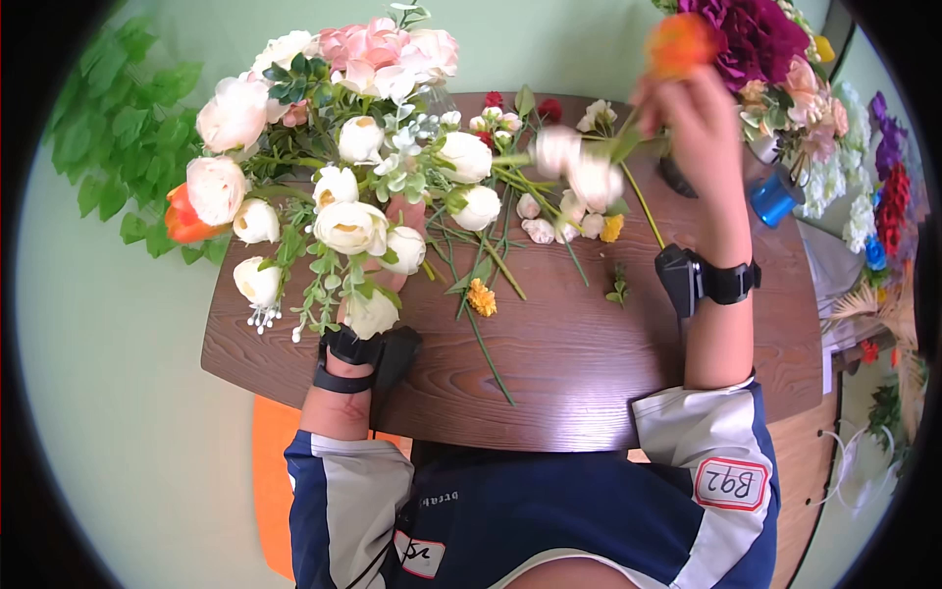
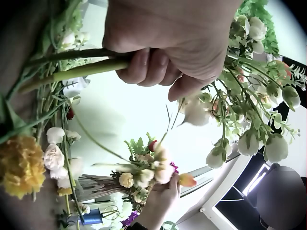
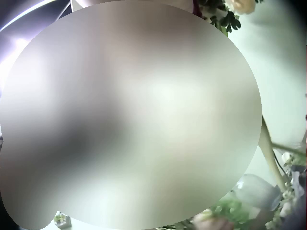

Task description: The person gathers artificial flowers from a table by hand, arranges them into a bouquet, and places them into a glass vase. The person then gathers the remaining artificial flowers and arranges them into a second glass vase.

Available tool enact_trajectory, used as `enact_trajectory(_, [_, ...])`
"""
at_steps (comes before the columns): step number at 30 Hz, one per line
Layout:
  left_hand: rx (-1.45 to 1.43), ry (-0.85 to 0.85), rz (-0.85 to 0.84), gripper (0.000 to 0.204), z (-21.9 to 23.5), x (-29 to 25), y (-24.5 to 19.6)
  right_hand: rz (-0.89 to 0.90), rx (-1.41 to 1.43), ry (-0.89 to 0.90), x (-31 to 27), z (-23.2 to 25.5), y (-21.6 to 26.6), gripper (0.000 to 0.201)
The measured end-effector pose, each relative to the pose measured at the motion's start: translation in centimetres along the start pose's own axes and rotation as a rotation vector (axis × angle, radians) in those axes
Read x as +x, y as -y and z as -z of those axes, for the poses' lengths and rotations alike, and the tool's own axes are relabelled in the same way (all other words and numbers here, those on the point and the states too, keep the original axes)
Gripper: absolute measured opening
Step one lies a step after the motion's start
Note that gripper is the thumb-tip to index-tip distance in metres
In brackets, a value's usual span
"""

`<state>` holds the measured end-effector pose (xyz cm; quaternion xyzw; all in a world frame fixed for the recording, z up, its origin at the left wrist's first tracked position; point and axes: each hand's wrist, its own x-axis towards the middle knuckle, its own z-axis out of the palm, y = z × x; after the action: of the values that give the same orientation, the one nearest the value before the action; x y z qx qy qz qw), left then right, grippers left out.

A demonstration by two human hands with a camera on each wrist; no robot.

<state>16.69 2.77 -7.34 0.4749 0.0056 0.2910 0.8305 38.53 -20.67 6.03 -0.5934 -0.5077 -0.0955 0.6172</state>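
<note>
A large bouquet of white and pink flowers [image 1: 350, 228] is held by the left hand [image 1: 397, 231], mostly hidden behind the blooms. In the left wrist view, that hand [image 2: 168, 40] has its fingers curled round thick green stems [image 2: 91, 69]. Raised at the upper right, the right hand [image 1: 699, 123] pinches a flower stem; blurred white flowers [image 1: 579, 172] extend to its left and a blurred orange flower [image 1: 679, 45] lies at its fingertips. The left wrist view shows the right hand [image 2: 160, 201] beside an orange bloom [image 2: 187, 180]. A large blur covers most of the right wrist view.
Loose stems, pale blooms [image 1: 538, 231] and a yellow flower [image 1: 481, 297] lie on the brown table [image 1: 549, 344]. A blue ribbon spool [image 1: 775, 199] stands at the right, near a purple arrangement [image 1: 751, 39]. Green foliage [image 1: 128, 128] hangs at the left.
</note>
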Motion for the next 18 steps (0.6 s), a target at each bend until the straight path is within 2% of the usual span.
enact_trajectory(1, [0.0, 0.002, 0.002, 0.018, -0.8, -0.1, -0.1, -0.129, -0.031, 0.204, -0.3, -0.4, 0.1, 0.007])
enact_trajectory(3, [-0.061, -0.136, 0.013, 0.018, -2.8, -0.5, -0.7, -0.146, -0.022, 0.077, -0.5, -1.8, -0.5, 0.009])
enact_trajectory(4, [-0.081, -0.056, 0.016, 0.018, -2.6, -0.5, -0.6, -0.109, 0.111, -0.128, -0.7, -2.7, -0.7, 0.009])
enact_trajectory(5, [-0.084, -0.059, 0.011, 0.018, -2.5, -0.5, -0.5, -0.069, 0.245, -0.329, -0.8, -3.4, -1.0, 0.01])
enact_trajectory(7, [-0.093, -0.173, 0.04, 0.019, -2.7, -0.5, -0.5, -0.071, 0.252, -0.376, -0.9, -3.8, -1.5, 0.009])
enact_trajectory(9, [-0.078, -0.158, 0.027, 0.019, -2.8, -0.5, -0.7, -0.067, 0.018, 0.14, -1.2, -3.9, -1.8, 0.012])
enact_trajectory(10, [-0.063, -0.144, 0.01, 0.019, -2.9, -0.5, -0.8, -0.043, -0.07, 0.231, -1.3, -4.1, -1.5, 0.014])
enact_trajectory(11, [-0.063, -0.144, 0.012, 0.019, -2.8, -0.5, -0.8, -0.044, -0.071, 0.23, -1.2, -4.2, -1.5, 0.014])
enact_trajectory(13, [-0.065, -0.112, 0.014, 0.019, -2.5, -0.4, -0.8, -0.297, 0.137, -0.035, -1.0, -4.3, -1.4, 0.013])
enact_trajectory(15, [-0.075, -0.112, 0.002, 0.019, -2.7, -0.4, -0.9, -0.334, 0.202, -0.015, -0.9, -4.2, -1.7, 0.015])
enact_trajectory(17, [-0.087, -0.113, -0.003, 0.019, -2.8, -0.5, -0.7, -0.349, 0.02, 0.168, -1.2, -4.2, -1.7, 0.016])
enact_trajectory(18, [-0.079, -0.169, -0.007, 0.02, -2.7, -0.4, -0.6, -0.373, 0.028, 0.237, -1.2, -4.3, -1.5, 0.015])
